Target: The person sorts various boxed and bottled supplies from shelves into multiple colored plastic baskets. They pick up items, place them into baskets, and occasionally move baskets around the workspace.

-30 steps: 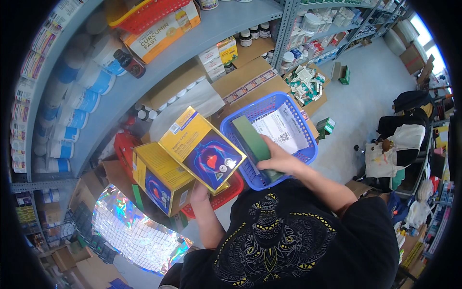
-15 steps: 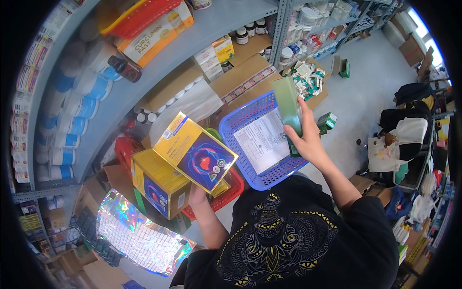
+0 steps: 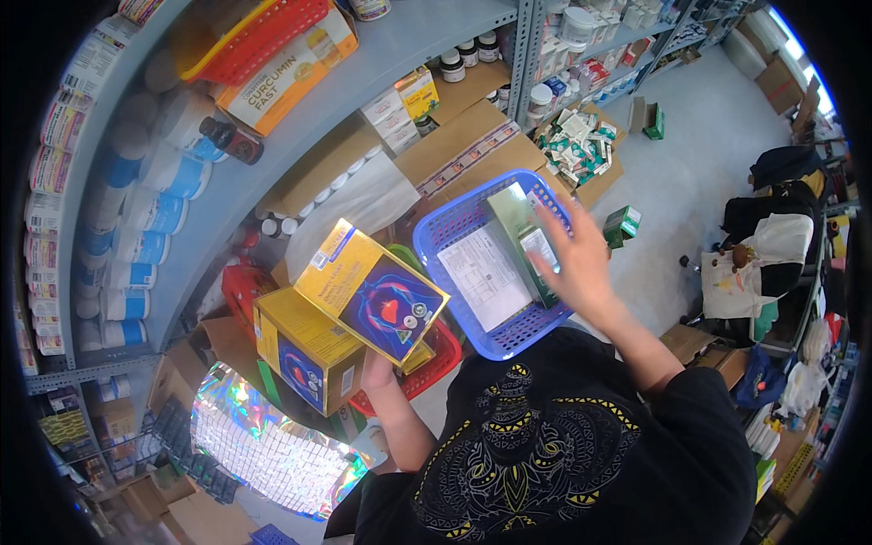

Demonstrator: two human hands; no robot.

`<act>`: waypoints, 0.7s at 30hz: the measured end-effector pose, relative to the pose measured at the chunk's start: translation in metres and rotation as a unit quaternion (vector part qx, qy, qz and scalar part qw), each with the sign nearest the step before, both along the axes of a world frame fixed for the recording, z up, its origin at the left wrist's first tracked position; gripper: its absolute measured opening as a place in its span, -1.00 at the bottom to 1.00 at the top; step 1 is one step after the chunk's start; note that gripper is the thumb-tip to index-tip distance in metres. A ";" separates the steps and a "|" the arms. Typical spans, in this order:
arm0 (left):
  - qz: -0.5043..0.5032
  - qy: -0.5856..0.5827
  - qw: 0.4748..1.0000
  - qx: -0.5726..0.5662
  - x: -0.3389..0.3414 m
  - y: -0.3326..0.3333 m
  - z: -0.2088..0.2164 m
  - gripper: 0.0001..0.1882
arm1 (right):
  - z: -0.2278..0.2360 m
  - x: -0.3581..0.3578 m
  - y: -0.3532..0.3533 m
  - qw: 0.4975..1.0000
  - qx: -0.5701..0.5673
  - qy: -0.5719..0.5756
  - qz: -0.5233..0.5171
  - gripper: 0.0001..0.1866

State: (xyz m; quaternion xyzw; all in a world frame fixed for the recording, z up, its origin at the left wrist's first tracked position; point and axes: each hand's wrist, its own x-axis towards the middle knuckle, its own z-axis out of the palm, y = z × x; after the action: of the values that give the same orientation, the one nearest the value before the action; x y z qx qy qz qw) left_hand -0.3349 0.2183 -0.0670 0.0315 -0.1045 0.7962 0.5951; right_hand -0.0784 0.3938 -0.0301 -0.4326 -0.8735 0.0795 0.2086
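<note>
My left hand [image 3: 378, 371] is closed on yellow-gold cartons, its fingers mostly hidden behind them. A flat carton [image 3: 381, 298] with a blue picture panel is tilted towards me, and a second, deeper yellow carton [image 3: 307, 338] is right beside it. My right hand [image 3: 581, 265] is over the right side of a blue plastic basket [image 3: 498, 349], fingers spread and holding nothing. Just by its fingertips a tall green carton [image 3: 513, 222] leans inside the basket. A printed paper sheet [image 3: 477, 277] lies on the basket's bottom.
Under the yellow cartons is a red basket [image 3: 445, 363]. A shiny silver bubble mailer [image 3: 272, 445] lies at the lower left. Shelves with white tubs [image 3: 154, 222] curve along the left. An open box of small packets [image 3: 577, 145] and a green carton [image 3: 622, 225] are beyond the blue basket.
The green carton has gone down from my right hand into the blue basket, and that hand has let go and spread its fingers. My left hand still holds the yellow cartons.
</note>
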 end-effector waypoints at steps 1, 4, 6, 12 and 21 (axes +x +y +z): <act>0.001 0.001 1.000 -0.001 -0.001 -0.001 -0.001 -0.39 | 0.004 0.005 0.009 1.000 0.019 0.017 -0.017 -0.24; -0.002 0.009 1.000 0.000 -0.004 -0.004 0.003 -0.39 | -0.006 0.018 0.032 0.984 -0.120 0.099 -0.087 -0.30; -0.003 0.014 1.000 0.002 -0.006 -0.005 0.005 -0.38 | -0.048 0.036 0.048 0.971 -0.204 0.101 -0.078 -0.32; 0.009 0.026 1.000 0.005 -0.009 -0.009 0.009 -0.37 | -0.067 0.040 0.080 0.948 -0.298 0.107 -0.035 -0.49; 0.047 0.036 0.998 -0.015 -0.006 -0.020 0.011 -0.36 | 0.027 -0.074 0.119 0.898 -0.230 -0.038 0.374 -0.58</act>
State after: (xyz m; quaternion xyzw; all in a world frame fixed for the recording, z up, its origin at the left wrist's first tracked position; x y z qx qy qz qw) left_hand -0.3413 0.1979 -0.0558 0.0557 -0.0695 0.8232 0.5607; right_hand -0.1528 0.5130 -0.0032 -0.1127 -0.9356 0.3338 0.0247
